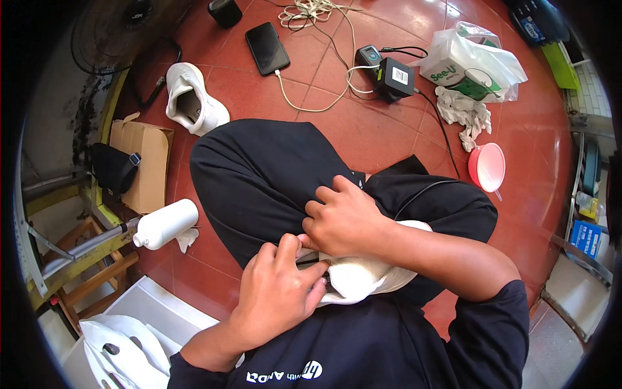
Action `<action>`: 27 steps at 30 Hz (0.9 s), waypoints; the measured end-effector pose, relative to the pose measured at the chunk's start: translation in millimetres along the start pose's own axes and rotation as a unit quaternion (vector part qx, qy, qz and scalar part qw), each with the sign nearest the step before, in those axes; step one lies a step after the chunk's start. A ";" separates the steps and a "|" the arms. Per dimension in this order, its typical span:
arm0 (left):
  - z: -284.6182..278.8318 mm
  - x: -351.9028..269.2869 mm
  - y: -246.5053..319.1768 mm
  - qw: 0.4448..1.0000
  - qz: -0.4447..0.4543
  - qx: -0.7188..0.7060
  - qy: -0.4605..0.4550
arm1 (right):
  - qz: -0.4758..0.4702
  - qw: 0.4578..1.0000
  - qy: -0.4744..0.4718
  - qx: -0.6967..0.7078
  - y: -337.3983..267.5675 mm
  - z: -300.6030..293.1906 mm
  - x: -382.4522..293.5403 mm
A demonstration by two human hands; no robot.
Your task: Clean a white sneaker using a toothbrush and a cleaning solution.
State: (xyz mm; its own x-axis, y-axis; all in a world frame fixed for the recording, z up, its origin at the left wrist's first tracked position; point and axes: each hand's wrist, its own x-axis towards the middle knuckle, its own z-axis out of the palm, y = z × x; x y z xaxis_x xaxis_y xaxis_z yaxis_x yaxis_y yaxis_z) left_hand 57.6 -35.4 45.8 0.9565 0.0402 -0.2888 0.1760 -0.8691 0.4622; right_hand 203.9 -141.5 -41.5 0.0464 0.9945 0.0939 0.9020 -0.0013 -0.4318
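Note:
A white fabric shoe point(362, 276) rests on my lap, against my shirt and dark trousers. My left hand point(277, 284) grips its opening edge, with the thumb reaching to the dark gap in the opening. From the right, my right hand point(345, 219) crosses over the shoe, its curled fingers meeting the left fingers at the rim. Between the hands, whatever the fingertips pinch is mostly hidden. Another white shoe point(194, 103) stands on the floor beyond my knee, its opening facing up.
Red floor tiles hold a white bottle point(167, 223), a cardboard box point(146, 163), a smartphone point(267, 48) on a cable, and a black box point(394, 80). Rightward are a pink bowl point(487, 167), crumpled tissue point(464, 114) and a tissue pack point(466, 63). A fan point(126, 29) stands far left.

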 end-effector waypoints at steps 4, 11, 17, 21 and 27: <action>-0.8 1.5 0.1 1.000 0.009 0.008 -0.003 | -0.021 0.998 -0.058 0.014 3.4 4.7 4.7; -3.3 4.1 2.1 1.000 0.004 0.017 -0.011 | 0.107 0.989 -0.033 0.093 11.0 10.7 8.1; -2.1 2.8 -0.3 1.000 -0.012 0.001 -0.006 | 0.444 0.731 0.023 0.518 22.8 -11.3 14.8; -2.9 5.4 -0.4 1.000 -0.006 0.005 -0.004 | 0.247 0.949 0.019 0.196 -15.6 -13.4 1.2; -1.9 4.8 0.7 1.000 -0.018 0.003 -0.003 | 0.211 0.912 -0.097 0.339 7.9 -16.4 -7.1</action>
State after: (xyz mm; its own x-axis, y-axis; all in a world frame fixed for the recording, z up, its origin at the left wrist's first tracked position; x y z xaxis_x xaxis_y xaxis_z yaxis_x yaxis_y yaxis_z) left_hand 62.7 -34.9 46.3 0.9483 0.0696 -0.3098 0.2095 -0.8701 0.4460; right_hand 217.8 -150.3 -30.9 0.1921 0.9204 -0.3406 0.3452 -0.3883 -0.8544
